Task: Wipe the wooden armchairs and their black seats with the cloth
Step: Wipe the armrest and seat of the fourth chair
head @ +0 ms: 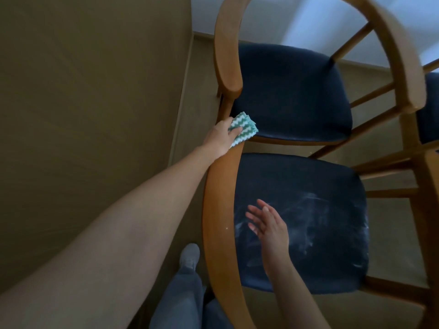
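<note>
Two hands, one cloth, two armchairs in full view. Left hand (222,136): arm stretched toward 12 o'clock, fingers and thumb curled round a folded green-and-white zigzag cloth (245,125), pressing it on the far tip of the near armchair's armrest (219,210). The fold makes a firm pad, and the long reach probably serves to wipe the rail's end. Cloth: part lies hidden under the hand; the free fringed corner points toward 2 o'clock, over the front edge of the far seat (289,91), and the long axis seems to run 8 to 2 o'clock, across the rail. Armrest: curved wood, long axis 6 to 12 o'clock. Right hand (268,224): at 5 o'clock from the cloth, fingers spread and nearly straight, holding nothing, above the near seat (320,233); contact cannot be told. It is likely kept free for balance. Near seat: dark fabric with white smears, probably not yet cleaned. Far armchair's armrest (228,55): at 12 o'clock, beside the wall (83,91). Shoe (190,255): at 6 o'clock, on the floor.
</note>
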{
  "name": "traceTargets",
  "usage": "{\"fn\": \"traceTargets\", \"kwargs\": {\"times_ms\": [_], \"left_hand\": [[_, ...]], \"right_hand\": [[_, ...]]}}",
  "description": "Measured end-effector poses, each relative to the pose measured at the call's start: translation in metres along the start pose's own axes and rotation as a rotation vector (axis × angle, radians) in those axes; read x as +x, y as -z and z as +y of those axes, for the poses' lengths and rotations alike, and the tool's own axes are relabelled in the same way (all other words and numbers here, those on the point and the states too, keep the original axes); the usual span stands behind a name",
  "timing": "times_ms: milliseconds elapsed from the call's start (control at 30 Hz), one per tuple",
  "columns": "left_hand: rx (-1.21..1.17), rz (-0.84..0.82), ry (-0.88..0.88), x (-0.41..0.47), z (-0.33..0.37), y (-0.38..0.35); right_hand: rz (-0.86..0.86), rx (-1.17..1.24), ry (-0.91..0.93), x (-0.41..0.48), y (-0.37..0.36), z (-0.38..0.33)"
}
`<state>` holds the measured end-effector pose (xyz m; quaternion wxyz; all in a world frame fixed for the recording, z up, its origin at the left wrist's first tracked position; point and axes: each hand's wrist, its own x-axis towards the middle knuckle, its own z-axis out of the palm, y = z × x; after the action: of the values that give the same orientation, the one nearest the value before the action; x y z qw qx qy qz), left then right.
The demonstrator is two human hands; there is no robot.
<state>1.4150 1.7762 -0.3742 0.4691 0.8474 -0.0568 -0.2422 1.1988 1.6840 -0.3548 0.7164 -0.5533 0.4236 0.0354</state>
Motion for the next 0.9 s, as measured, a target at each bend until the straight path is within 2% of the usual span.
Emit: {"fn": "traceTargets", "kwargs": {"times_ms": [167, 433, 567, 733, 900], "left_hand": [[-0.208, 0.116, 0.052, -0.034, -0.011, -0.007], [-0.413, 0.26, 0.165, -0.167, -0.035, -0.038], [-0.458, 0.403, 0.204, -0.238, -0.036, -0.077], [-0.553, 0.51, 0.356, -0.3, -0.049, -0.137], [-0.583, 0.542, 0.429, -0.342, -0.038, -0.187]], "right_hand": [[-0.002, -0.015, 0.003, -0.005, -0.001, -0.003], [-0.045, -0.113, 0.003, -0.024, 0.016, 0.003], [-0.076, -0.167, -0.001, -0.038, 0.032, 0.01], [-0.12, -0.239, 0.001, -0.052, 0.053, 0.021], [-0.157, -0.293, 0.002, -0.061, 0.073, 0.028]]}}
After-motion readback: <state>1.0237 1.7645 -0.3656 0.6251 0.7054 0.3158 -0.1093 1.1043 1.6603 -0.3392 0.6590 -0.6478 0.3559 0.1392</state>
